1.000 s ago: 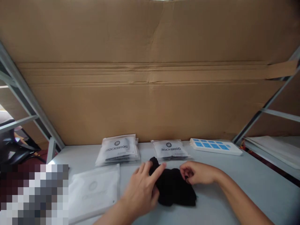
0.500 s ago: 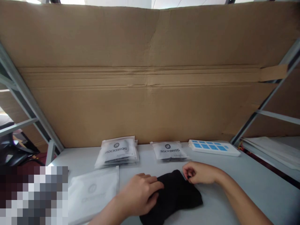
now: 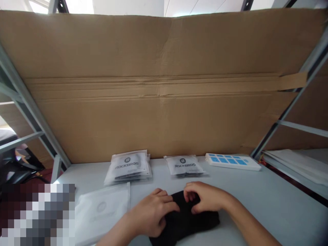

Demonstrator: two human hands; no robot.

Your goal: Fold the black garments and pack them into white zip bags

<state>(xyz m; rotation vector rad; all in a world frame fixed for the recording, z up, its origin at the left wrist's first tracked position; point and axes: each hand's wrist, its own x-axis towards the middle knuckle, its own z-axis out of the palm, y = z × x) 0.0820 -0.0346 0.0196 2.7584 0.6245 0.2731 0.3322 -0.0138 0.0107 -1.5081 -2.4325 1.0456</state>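
Observation:
A piece of black fabric (image 3: pixel 188 223) lies rumpled on the grey tabletop; its exact kind does not show. My left hand (image 3: pixel 155 212) is on its left side, with curled fingers gripping the cloth and the index finger lying across it. At the upper right part of the fabric, my right hand (image 3: pixel 205 198) has its fingers bent over the cloth, with thumb and fingers round a bit of it. Those right fingertips are partly hidden against the dark material. Left of my left hand lies a large frosted zip bag (image 3: pixel 105 210) with a faint logo.
A stack of ROCKBROS zip bags (image 3: pixel 128 167) and a smaller ROCKBROS bag (image 3: pixel 186 165) lie along the back. Right of them is a white power strip (image 3: pixel 232 161) with blue sockets. A cardboard wall (image 3: pixel 159 123) stands behind, between metal frame posts (image 3: pixel 33 102).
My right hand has moved left and inward over the fabric from its upper right edge, and that edge is now folded in. My left hand stays nearly in place.

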